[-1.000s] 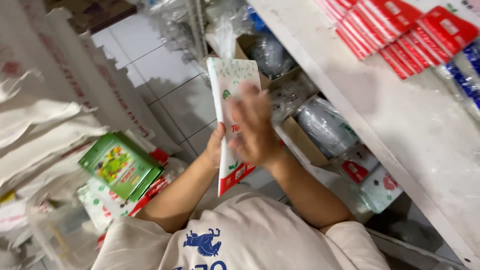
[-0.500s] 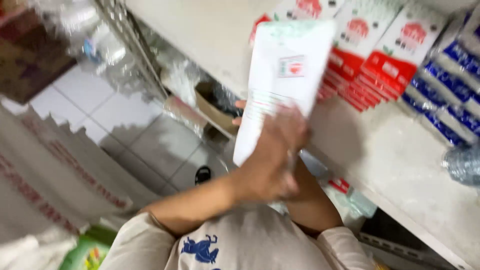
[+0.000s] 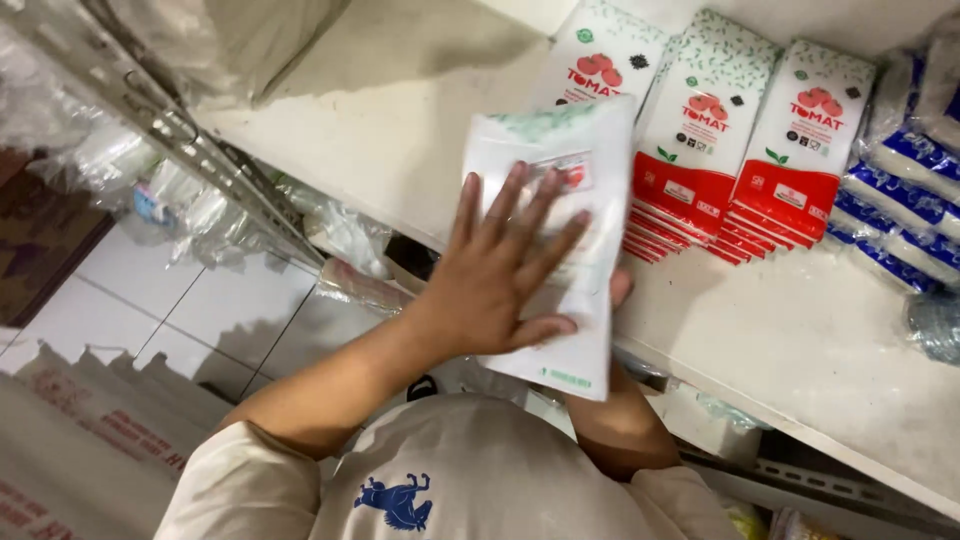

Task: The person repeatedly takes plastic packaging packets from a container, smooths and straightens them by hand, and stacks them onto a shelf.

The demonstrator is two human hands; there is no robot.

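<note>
Left hand (image 3: pixel 500 270) splayed on white packet (image 3: pixel 560 250) (right hand (image 3: pixel 620 290) beneath)

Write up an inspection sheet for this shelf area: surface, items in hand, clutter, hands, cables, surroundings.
Surface: white shelf, scuffed and marked, partly bare.
Items in hand: flat white packet held between both hands over the shelf edge.
Clutter: row of red and white packets overlapping on the shelf; blue and white packets at the far end.
Hands: left hand spread flat on the packet's upper face; right hand under it, mostly hidden, one fingertip showing.
Cables: nothing seen.
Surroundings: tiled floor, clear plastic bags below the shelf, slotted metal upright.
</note>
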